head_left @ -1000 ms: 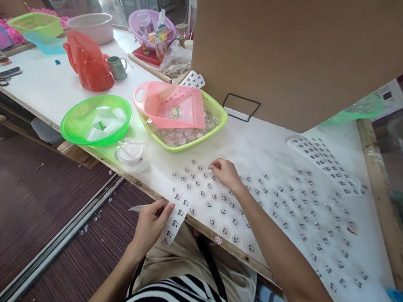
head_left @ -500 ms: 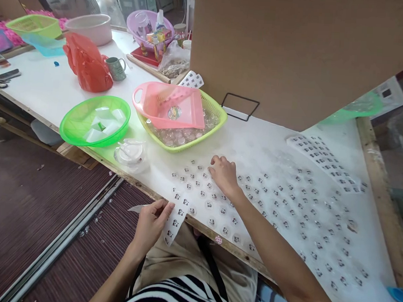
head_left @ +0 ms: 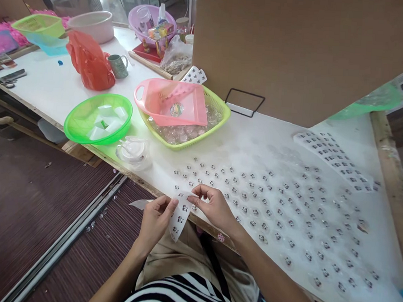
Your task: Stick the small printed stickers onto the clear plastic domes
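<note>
A narrow white sticker sheet (head_left: 180,219) printed with small black-and-white panda figures hangs over the table's front edge. My left hand (head_left: 157,219) pinches its left side between thumb and fingers, and a pale strip of backing paper (head_left: 139,204) sticks out to the left behind that hand. At the sheet's upper right edge, my right hand (head_left: 213,205) is closed in a pinch; whether a single sticker is lifted there is too small to tell. Many clear round discs (head_left: 279,224), each bearing a panda sticker, lie spread over the white tabletop to the right.
Beyond my hands stand a yellow-green basket (head_left: 220,125) of clear discs with a pink scoop tray (head_left: 190,109) on top, a green bowl (head_left: 69,131) and a plastic-wrapped bundle (head_left: 133,151). A large cardboard box (head_left: 289,56) blocks the back. More sticker sheets (head_left: 334,154) lie right.
My right hand has come back from among the discs, toward me and left, to the sticker sheet's edge. My left hand keeps its hold on the sheet. The view has shifted slightly.
</note>
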{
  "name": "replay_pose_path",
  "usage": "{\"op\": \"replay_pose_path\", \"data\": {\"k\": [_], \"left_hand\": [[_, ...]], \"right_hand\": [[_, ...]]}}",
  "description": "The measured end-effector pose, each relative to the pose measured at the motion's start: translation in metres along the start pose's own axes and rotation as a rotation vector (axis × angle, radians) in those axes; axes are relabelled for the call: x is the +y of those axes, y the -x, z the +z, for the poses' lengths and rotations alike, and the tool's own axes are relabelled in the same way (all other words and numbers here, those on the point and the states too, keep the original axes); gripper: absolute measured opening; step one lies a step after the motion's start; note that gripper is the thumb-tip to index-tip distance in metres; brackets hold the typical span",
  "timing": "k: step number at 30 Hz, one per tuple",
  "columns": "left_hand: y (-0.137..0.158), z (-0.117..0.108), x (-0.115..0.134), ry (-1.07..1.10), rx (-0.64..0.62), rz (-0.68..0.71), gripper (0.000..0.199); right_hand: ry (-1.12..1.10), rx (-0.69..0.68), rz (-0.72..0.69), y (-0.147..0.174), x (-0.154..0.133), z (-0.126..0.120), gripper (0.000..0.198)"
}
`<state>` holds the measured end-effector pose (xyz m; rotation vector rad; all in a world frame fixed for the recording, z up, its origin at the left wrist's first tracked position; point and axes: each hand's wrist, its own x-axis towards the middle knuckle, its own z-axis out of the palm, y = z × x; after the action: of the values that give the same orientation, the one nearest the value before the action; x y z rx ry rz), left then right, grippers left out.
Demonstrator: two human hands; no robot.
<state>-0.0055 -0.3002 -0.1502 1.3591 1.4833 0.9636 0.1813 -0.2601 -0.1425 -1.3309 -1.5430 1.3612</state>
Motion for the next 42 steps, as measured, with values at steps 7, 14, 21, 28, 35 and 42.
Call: {"op": "replay_pose_path", "data": {"k": [7, 14, 21, 28, 35, 42], "left_hand": [[0.003, 0.0, 0.002, 0.104, -0.077, -0.037, 0.031], [0.003, 0.004, -0.002, 0.013, -0.007, -0.039, 0.04], [0.005, 0.004, 0.0, -0.039, 0.003, -0.033, 0.042], [0.006, 0.007, -0.003, -0.124, -0.018, 0.018, 0.041], [0.006, 0.01, -0.004, -0.195, -0.063, 0.081, 0.045], [0.006, 0.007, -0.006, -0.249, -0.122, 0.108, 0.042]], "right_hand": [[0.045, -0.164, -0.038, 0.008, -0.006, -0.001, 0.031], [0.081, -0.066, -0.1, 0.011, 0.001, 0.002, 0.019], [0.161, 0.101, -0.275, 0.016, 0.001, -0.001, 0.009], [-0.093, 0.218, -0.148, 0.005, 0.0, 0.001, 0.02], [-0.32, 0.063, -0.077, 0.001, -0.003, 0.014, 0.043], [-0.273, 0.433, -0.137, -0.039, 0.017, -0.049, 0.046]]}}
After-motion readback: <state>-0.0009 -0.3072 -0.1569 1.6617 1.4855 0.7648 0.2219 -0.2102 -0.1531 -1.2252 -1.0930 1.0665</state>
